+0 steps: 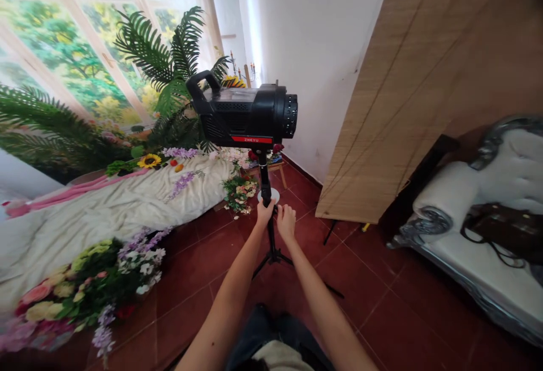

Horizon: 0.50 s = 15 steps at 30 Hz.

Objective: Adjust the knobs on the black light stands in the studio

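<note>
A black studio light (246, 113) with a red label stands on top of a black light stand (271, 235) in front of me. My left hand (265, 212) is wrapped round the stand's pole below the lamp. Just right of the pole, my right hand (286, 221) has its fingers curled at a small dark knob, which they mostly hide. The stand's legs are spread on the red tiled floor.
At left, a bed with a cream cloth (203, 181) holds flowers, with a bouquet (144, 263) by its edge. Palm leaves (173, 54) rise behind the lamp. A bamboo blind (369, 133) hangs at right, near a white sofa (453, 190) with a brown bag (504, 229).
</note>
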Each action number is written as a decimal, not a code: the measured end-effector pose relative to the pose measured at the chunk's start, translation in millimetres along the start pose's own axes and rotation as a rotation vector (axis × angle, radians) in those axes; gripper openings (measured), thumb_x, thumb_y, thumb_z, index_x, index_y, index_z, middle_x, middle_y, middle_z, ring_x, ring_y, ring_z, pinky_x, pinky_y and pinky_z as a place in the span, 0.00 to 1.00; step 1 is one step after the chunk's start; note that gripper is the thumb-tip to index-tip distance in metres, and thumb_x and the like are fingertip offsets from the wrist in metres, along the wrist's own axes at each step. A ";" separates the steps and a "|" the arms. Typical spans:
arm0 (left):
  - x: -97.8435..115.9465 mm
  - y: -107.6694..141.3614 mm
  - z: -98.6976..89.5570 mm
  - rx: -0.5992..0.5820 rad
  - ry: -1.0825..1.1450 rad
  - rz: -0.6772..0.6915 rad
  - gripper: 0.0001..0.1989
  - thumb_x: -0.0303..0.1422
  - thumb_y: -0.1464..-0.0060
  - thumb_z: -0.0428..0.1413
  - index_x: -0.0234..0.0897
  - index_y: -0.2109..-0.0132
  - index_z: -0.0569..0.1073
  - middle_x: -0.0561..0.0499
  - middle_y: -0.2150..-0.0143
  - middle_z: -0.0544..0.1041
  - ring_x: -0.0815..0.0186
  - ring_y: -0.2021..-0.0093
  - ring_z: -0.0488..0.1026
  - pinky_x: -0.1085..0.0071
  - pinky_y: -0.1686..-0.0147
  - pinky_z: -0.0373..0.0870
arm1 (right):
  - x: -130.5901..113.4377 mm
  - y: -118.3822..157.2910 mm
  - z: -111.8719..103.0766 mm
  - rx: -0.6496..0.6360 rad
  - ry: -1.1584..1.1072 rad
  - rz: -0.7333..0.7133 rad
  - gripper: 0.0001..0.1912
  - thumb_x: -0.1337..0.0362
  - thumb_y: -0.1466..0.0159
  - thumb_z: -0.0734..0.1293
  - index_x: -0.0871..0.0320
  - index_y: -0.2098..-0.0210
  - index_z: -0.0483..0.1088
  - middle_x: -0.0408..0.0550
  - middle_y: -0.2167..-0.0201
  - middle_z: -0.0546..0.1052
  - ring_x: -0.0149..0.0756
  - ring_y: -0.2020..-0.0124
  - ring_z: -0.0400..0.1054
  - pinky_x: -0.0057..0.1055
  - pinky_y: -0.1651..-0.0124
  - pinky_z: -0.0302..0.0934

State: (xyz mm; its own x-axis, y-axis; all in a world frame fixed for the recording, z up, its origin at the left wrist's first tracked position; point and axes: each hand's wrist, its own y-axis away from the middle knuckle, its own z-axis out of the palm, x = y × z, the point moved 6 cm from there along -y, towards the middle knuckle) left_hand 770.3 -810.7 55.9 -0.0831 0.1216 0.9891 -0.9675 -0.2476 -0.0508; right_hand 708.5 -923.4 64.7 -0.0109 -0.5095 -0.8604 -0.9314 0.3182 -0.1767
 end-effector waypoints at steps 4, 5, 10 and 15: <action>-2.6 7.0 2.8 0.025 0.031 0.039 0.17 0.42 0.59 0.62 0.34 0.65 0.70 0.50 0.68 0.73 0.70 0.70 0.69 0.73 0.66 0.69 | 4.6 2.2 3.0 0.057 -0.036 0.060 0.18 0.51 0.34 0.48 0.54 0.65 0.60 0.56 0.58 0.66 0.47 0.47 0.54 0.41 0.49 0.52; -2.9 9.9 2.1 0.017 0.041 0.054 0.18 0.42 0.58 0.61 0.35 0.63 0.70 0.49 0.66 0.73 0.69 0.68 0.70 0.72 0.63 0.69 | 6.1 2.7 2.3 0.073 -0.011 0.057 0.18 0.50 0.35 0.48 0.55 0.65 0.61 0.56 0.58 0.66 0.47 0.48 0.55 0.42 0.49 0.52; -20.6 52.9 -37.8 -0.022 0.017 0.080 0.20 0.42 0.56 0.59 0.35 0.57 0.70 0.44 0.57 0.74 0.65 0.57 0.71 0.65 0.51 0.65 | 12.1 3.5 -0.6 0.158 0.086 -0.079 0.22 0.49 0.35 0.49 0.57 0.67 0.64 0.58 0.61 0.67 0.48 0.55 0.59 0.43 0.52 0.52; -108.1 178.6 -151.5 -0.074 -0.323 -0.342 0.16 0.47 0.62 0.57 0.38 0.75 0.70 0.49 0.74 0.74 0.60 0.66 0.73 0.59 0.58 0.69 | 17.1 7.1 4.5 0.256 0.102 -0.241 0.24 0.48 0.35 0.50 0.59 0.70 0.65 0.60 0.64 0.67 0.48 0.57 0.61 0.44 0.53 0.54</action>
State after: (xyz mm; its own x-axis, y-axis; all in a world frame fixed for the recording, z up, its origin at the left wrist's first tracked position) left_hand 570.2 -722.5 -81.0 0.3107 -0.1237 0.9424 -0.9417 -0.1749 0.2874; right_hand 703.4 -926.2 46.6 0.1496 -0.6676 -0.7293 -0.7906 0.3622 -0.4937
